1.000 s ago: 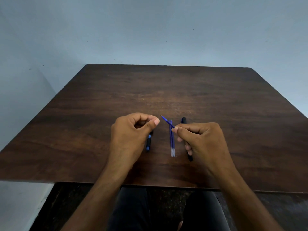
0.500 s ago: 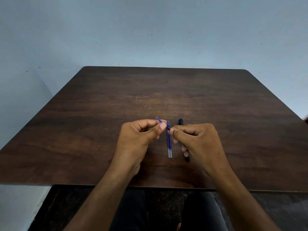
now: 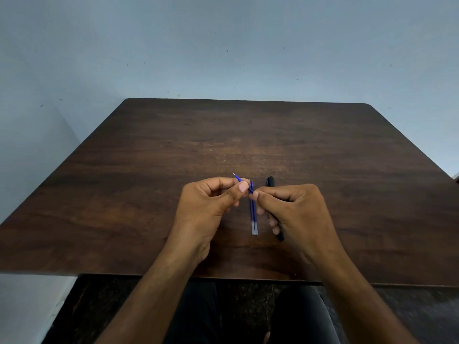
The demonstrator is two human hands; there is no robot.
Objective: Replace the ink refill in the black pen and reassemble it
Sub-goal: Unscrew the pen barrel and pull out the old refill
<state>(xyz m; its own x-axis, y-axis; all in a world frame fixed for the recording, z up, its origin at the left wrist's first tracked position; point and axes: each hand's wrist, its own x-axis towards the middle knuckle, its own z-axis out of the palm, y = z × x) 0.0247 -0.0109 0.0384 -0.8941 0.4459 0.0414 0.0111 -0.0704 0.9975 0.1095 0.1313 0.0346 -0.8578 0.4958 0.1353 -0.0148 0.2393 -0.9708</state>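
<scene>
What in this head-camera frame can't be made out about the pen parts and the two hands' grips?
- Black pen body: its middle is hidden under the right hand.
- Held blue ink refill: only the tip end shows; the left hand covers the rest.
- Anything else inside the left hand: hidden by its curled fingers.
- Two blue refills on the brown wooden table: tips too small to read.

Dark wooden tabletop (image 3: 173, 194) sitting against a pale wall, two blue refills (image 3: 253, 219) lying side by side near its front, black pen (image 3: 270, 181) lying just beside them
</scene>
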